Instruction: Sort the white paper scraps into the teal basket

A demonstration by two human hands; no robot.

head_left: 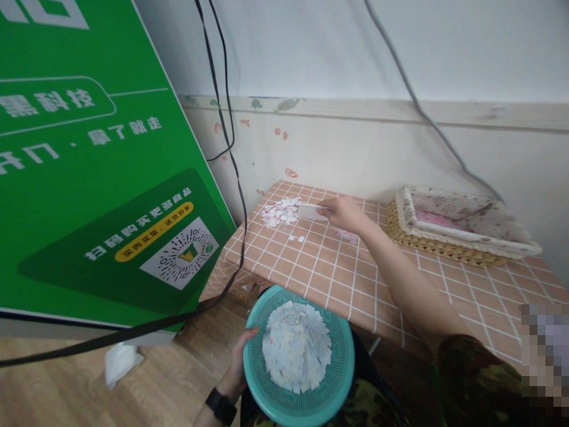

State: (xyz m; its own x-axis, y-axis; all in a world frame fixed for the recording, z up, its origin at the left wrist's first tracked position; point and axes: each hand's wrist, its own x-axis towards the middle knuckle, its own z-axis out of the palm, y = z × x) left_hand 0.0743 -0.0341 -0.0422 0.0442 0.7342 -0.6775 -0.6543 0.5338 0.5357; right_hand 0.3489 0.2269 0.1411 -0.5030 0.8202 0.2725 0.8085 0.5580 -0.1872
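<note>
My left hand [241,351], with a dark watch on the wrist, is closed on the left rim of a teal plastic colander [343,356]. The colander is below the table's front edge and holds a heaped mound of small white paper scraps [297,347]. Over the table, my right hand [345,213] grips a flat white card [313,212]. The card's left end reaches the edge of a pile of white and pinkish paper scraps [281,212]. A few loose scraps [297,238] lie in front of the pile, and a pinkish patch [347,236] lies below my right hand.
A checked brown cloth covers the table [311,267]. A cloth-lined wicker basket [448,252] stands at the back right. The green panel [133,154] rises on the left, with a dark cable [242,237] hanging across. A white bag [121,363] lies on the floor.
</note>
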